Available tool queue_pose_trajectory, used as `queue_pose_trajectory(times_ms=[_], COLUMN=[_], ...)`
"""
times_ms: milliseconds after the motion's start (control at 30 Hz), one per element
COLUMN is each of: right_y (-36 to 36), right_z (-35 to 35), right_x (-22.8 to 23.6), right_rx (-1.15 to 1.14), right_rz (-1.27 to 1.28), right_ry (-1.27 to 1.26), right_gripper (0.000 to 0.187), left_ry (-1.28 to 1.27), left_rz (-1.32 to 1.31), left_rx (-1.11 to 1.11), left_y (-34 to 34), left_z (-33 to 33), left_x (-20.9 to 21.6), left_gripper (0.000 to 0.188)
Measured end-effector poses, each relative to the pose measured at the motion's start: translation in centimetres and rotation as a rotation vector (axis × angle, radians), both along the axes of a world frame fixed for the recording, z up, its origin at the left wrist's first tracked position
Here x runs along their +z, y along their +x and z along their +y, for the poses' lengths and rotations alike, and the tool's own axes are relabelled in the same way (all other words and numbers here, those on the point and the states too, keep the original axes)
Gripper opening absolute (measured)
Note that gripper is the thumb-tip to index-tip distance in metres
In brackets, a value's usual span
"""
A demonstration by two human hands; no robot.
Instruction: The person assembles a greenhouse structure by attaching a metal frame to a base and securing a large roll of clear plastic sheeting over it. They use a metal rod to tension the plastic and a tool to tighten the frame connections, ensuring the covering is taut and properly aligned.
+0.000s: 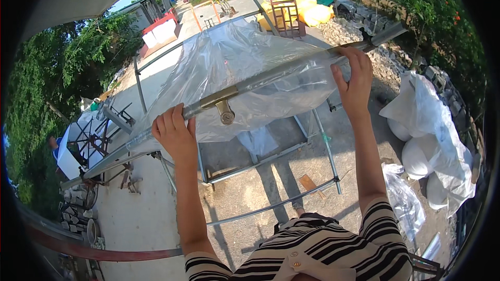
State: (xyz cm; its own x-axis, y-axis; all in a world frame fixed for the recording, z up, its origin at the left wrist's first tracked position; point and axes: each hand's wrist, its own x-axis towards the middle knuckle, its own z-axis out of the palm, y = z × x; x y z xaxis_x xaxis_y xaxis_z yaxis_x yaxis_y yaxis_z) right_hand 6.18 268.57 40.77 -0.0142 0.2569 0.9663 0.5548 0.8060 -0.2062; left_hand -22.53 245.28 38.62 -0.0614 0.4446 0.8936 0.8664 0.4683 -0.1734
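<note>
A long metal pipe slants across in front of me, rising to the right, with clear plastic sheet draped over and around it. My left hand is closed over the pipe left of its middle, on the plastic. Farther right, my right hand grips the same pipe, fingers on top and thumb on the near side. Between the hands, nearer the left, a brownish tee-shaped fitting sits on the pipe, its short round stub facing me. The sheet spreads away over the metal frame and hangs below the pipe.
A low frame bar curves close before my legs. A wood scrap lies on the concrete. White sacks under plastic stand at right, rubble behind. Yellow bags sit far back. Dark metal racks are at left.
</note>
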Motion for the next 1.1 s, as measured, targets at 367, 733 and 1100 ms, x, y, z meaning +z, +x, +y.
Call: queue_pose_trajectory(times_ms=[367,733,1100], right_y=[6.9,9.7,-10.2], right_z=[-2.0,-4.2,4.8], right_x=[-1.2,-16.8,-20.8], right_rx=[0.135,0.424,1.094], right_rz=[-0.350,-0.921,0.105], right_ry=[-0.791,-1.461,-1.659], right_gripper=[0.041,0.056,0.043], left_ry=[-0.404,-0.081,0.350], left_rz=[-0.476,-1.859,-1.787], left_rx=[-0.184,-0.248,-0.474], left_y=[5.9,0.7,-12.2], left_z=[-9.3,-14.7,0.3], left_x=[-2.4,-18.7,-20.4], left_gripper=[0.045,0.063,0.070])
